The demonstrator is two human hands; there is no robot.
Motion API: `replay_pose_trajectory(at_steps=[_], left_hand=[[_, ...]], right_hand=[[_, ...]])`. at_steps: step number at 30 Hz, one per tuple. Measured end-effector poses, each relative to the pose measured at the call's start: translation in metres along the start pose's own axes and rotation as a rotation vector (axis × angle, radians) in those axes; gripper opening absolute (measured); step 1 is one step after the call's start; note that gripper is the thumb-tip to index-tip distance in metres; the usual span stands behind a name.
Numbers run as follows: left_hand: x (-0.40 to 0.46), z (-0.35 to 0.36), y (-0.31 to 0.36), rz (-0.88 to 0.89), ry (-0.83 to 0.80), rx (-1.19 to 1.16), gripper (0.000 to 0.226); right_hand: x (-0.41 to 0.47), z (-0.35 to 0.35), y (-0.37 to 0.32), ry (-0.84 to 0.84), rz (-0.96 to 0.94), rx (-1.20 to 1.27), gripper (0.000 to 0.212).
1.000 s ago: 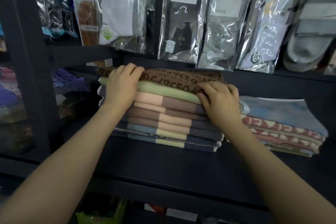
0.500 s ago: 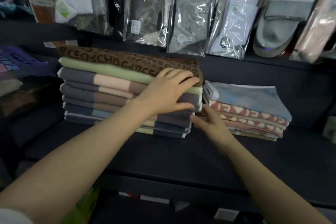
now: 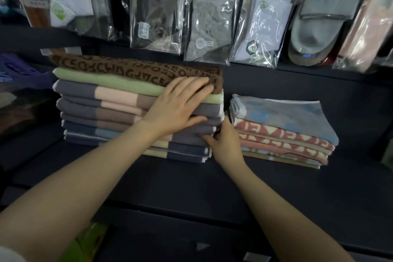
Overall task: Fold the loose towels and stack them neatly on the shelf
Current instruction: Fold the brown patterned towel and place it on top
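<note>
My left hand's fingers (image 3: 191,89) now lie flat on the tall towel stack (image 3: 110,110); my right hand (image 3: 223,140) has dropped to pinch its lower corner, squaring edges.

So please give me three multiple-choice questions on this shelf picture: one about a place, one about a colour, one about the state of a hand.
1. Where does the shorter towel stack sit relative to the tall stack?
A. to its right
B. to its left
C. on top of it

2. What colour is the towel directly under the brown lettered towel?
A. red
B. light green
C. white

3. How does the left hand lie?
A. clenched in a fist
B. fingers straight, resting on the tall stack
C. hanging away from the shelf

Answers: 1 A, it lies beyond the right hand. 2 B, the green towel shows beneath. 3 B, the fingers lie flat across the towel edges.
</note>
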State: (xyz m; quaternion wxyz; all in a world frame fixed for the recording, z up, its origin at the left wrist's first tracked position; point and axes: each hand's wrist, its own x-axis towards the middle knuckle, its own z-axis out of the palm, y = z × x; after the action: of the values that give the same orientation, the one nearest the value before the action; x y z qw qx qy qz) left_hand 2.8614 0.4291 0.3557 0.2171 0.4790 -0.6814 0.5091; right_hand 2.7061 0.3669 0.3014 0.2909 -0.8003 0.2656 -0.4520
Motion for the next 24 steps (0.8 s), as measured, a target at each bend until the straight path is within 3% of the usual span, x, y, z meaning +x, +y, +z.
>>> replay_pose_trajectory(at_steps=[4, 6, 9, 14, 20, 24], left_hand=[[-0.035, 0.005, 0.014, 0.284, 0.062, 0.111, 0.034], [-0.04, 0.005, 0.018, 0.257, 0.016, 0.102, 0.026], [-0.036, 0.002, 0.017, 0.179, -0.029, 0.109, 0.017], [-0.033, -0.002, 0.016, 0.091, -0.034, 0.102, 0.013], [-0.03, -0.005, 0.002, -0.015, 0.014, 0.06, 0.01], [-0.044, 0.002, 0.008, -0.021, 0.012, 0.053, 0.015]], right_hand=[[0.007, -0.013, 0.003, -0.044, 0.099, 0.187, 0.022], [0.005, -0.018, 0.006, -0.068, 0.223, 0.329, 0.026], [-0.004, -0.022, 0.011, -0.094, 0.332, 0.332, 0.017], [-0.024, -0.005, 0.007, -0.208, 0.232, 0.205, 0.014], [0.002, -0.01, -0.003, -0.055, 0.115, -0.019, 0.005], [-0.006, -0.018, 0.009, -0.162, 0.142, -0.151, 0.017]])
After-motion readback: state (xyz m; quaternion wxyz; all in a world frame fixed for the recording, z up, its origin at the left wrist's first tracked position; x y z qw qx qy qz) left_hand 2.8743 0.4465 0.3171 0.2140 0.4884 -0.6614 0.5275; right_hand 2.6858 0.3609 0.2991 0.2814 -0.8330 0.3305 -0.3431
